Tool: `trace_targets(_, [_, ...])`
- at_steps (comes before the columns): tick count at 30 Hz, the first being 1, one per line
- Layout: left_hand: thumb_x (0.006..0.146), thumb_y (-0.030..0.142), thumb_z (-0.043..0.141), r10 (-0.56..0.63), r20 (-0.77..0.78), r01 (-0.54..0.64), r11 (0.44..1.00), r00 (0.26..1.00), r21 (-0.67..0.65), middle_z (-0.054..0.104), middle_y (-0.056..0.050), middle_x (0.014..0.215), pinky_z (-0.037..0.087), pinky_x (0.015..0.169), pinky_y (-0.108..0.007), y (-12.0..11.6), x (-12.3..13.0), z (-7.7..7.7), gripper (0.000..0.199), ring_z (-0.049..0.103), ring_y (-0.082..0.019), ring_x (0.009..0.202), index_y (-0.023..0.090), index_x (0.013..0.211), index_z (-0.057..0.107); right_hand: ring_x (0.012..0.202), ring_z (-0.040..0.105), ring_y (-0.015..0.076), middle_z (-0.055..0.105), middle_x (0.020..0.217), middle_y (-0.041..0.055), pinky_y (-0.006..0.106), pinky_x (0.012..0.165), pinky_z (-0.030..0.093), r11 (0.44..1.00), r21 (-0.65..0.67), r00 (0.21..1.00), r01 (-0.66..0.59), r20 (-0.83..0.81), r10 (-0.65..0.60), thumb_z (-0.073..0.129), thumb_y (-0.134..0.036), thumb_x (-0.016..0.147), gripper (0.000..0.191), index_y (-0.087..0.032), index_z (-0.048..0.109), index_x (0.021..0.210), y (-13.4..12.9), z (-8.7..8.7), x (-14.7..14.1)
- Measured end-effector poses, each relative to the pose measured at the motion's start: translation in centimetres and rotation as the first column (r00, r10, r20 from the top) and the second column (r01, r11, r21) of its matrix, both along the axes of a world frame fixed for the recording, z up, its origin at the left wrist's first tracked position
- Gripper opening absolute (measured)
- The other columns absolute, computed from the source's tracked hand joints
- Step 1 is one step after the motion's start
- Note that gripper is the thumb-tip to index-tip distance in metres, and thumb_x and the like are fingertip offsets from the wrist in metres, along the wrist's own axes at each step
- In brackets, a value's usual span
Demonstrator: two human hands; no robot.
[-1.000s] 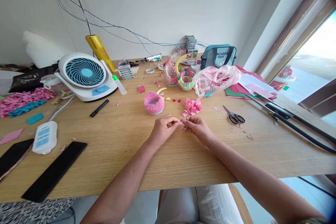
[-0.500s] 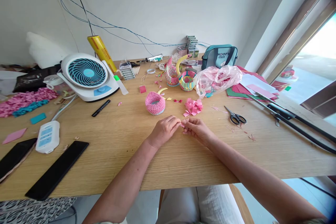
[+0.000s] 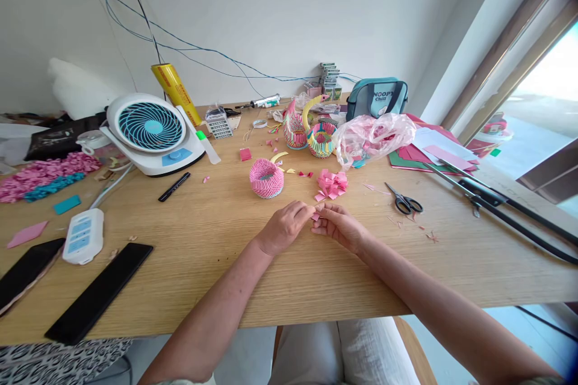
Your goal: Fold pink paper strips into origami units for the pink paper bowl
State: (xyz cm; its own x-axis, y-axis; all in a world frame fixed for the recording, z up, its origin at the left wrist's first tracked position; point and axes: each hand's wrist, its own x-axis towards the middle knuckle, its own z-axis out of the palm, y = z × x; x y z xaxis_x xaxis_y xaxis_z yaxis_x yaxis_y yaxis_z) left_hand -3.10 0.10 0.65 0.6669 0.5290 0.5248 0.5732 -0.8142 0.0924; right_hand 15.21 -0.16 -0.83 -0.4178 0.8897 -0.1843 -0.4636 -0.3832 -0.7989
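Observation:
A small pink paper piece [image 3: 315, 216] is pinched between the fingertips of my left hand [image 3: 285, 227] and my right hand [image 3: 339, 225], just above the wooden table. The two hands nearly touch. Beyond them lies a loose pile of pink paper strips [image 3: 332, 184]. Up and to the left stands a round pink paper basket [image 3: 266, 178], with a curved yellow paper piece [image 3: 279, 157] at its back edge. Farther back are two multicoloured folded-paper swans, one with a pink neck [image 3: 294, 130] and one with a yellow neck [image 3: 321, 139].
Scissors [image 3: 403, 199] and paper scraps lie to the right, near a long-armed black tool [image 3: 483, 192]. A plastic bag [image 3: 374, 135] sits behind. On the left are a fan [image 3: 149, 132], a marker [image 3: 174, 186], a power strip [image 3: 83, 236] and a black slab [image 3: 99, 292].
The pink piece between my fingertips shows more of its surface and looks turned. My hands have shifted only slightly.

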Motion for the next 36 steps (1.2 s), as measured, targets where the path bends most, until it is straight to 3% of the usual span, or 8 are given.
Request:
trace_targets(5, [0.096, 0.016, 0.039, -0.075, 0.054, 0.078, 0.995, 0.996, -0.065, 0.066, -0.007, 0.097, 0.050, 0.083, -0.032, -0.1, -0.3, 0.2, 0.028, 0.063, -0.019, 0.091, 0.022, 0.117, 0.057, 0.059, 0.062, 0.0079, 0.064, 0.065, -0.0027, 0.021, 0.062, 0.055, 1.000, -0.009, 1.000, -0.028, -0.001, 0.028, 0.084, -0.031, 0.065, 0.028, -0.016, 0.063, 0.076, 0.0, 0.0, 0.2])
trace_targets(10, [0.092, 0.030, 0.054, 0.097, 0.336, -0.002, 0.962, 0.937, -0.272, 0.067, -0.006, 0.091, 0.051, 0.075, -0.028, 0.2, -0.3, 0.0, 0.019, 0.064, -0.017, 0.081, 0.020, 0.106, 0.062, 0.058, 0.061, 0.0081, 0.065, 0.066, -0.0027, 0.022, 0.062, 0.055, 1.000, 0.024, 0.999, 0.003, 0.032, -0.004, 0.084, -0.029, 0.065, 0.026, -0.017, 0.065, 0.079, 0.0, 0.1, 0.3])
trace_targets(16, [0.092, 0.038, 0.051, 0.275, 0.547, 0.158, 0.771, 0.791, -0.617, 0.062, -0.002, 0.071, 0.052, 0.059, -0.022, 0.4, 0.6, -0.7, 0.028, 0.058, -0.011, 0.060, 0.015, 0.081, 0.065, 0.061, 0.062, 0.0087, 0.065, 0.071, -0.0023, 0.022, 0.064, 0.054, 0.993, 0.095, 0.995, 0.068, 0.063, -0.074, 0.084, -0.031, 0.063, 0.028, -0.018, 0.066, 0.079, 0.0, 0.4, 0.2])
trace_targets(21, [0.079, 0.040, 0.067, 0.398, 0.613, 0.274, 0.639, 0.682, -0.719, 0.062, -0.001, 0.071, 0.056, 0.056, -0.024, 0.2, 1.4, -1.2, 0.026, 0.060, -0.013, 0.063, 0.014, 0.079, 0.063, 0.064, 0.061, 0.0093, 0.065, 0.072, -0.0026, 0.024, 0.068, 0.054, 0.964, 0.252, 0.984, 0.086, 0.132, -0.122, 0.083, -0.037, 0.066, 0.028, -0.019, 0.065, 0.079, 0.0, 0.3, -0.1])
trace_targets(23, [0.079, 0.039, 0.068, 0.408, 0.605, 0.257, 0.642, 0.683, -0.723, 0.063, -0.001, 0.070, 0.056, 0.057, -0.024, 0.3, 1.4, -1.2, 0.026, 0.061, -0.012, 0.062, 0.014, 0.078, 0.063, 0.066, 0.063, 0.0109, 0.065, 0.074, -0.0024, 0.027, 0.070, 0.055, 0.953, 0.288, 0.981, 0.099, 0.133, -0.142, 0.083, -0.038, 0.064, 0.031, -0.020, 0.065, 0.082, 0.0, 0.2, -0.2])
trace_targets(27, [0.081, 0.037, 0.067, 0.385, 0.588, 0.176, 0.713, 0.711, -0.679, 0.062, 0.000, 0.067, 0.052, 0.056, -0.021, 0.4, 1.1, -1.1, 0.023, 0.059, -0.011, 0.058, 0.014, 0.076, 0.063, 0.070, 0.065, 0.0138, 0.066, 0.074, -0.0021, 0.033, 0.076, 0.056, 0.941, 0.316, 0.975, 0.123, 0.139, -0.174, 0.084, -0.040, 0.062, 0.033, -0.020, 0.062, 0.077, 0.4, -0.3, -0.4])
trace_targets(32, [0.082, 0.034, 0.066, 0.342, 0.588, 0.194, 0.724, 0.733, -0.662, 0.066, -0.003, 0.073, 0.051, 0.060, -0.021, 0.3, 1.2, -0.9, 0.019, 0.061, -0.011, 0.064, 0.015, 0.081, 0.066, 0.071, 0.065, 0.0148, 0.065, 0.073, -0.0014, 0.035, 0.079, 0.055, 0.922, 0.361, 0.965, 0.141, 0.160, -0.210, 0.082, -0.044, 0.063, 0.034, -0.020, 0.060, 0.073, 0.6, -0.8, -0.6])
trace_targets(36, [0.081, 0.029, 0.067, 0.367, 0.550, 0.104, 0.756, 0.750, -0.647, 0.066, -0.001, 0.067, 0.046, 0.055, -0.018, 0.0, 1.2, -0.5, 0.015, 0.058, -0.009, 0.057, 0.015, 0.075, 0.066, 0.071, 0.064, 0.0154, 0.065, 0.073, -0.0008, 0.034, 0.076, 0.054, 0.905, 0.404, 0.953, 0.135, 0.197, -0.230, 0.080, -0.047, 0.066, 0.035, -0.020, 0.059, 0.074, 0.5, -0.8, -0.7])
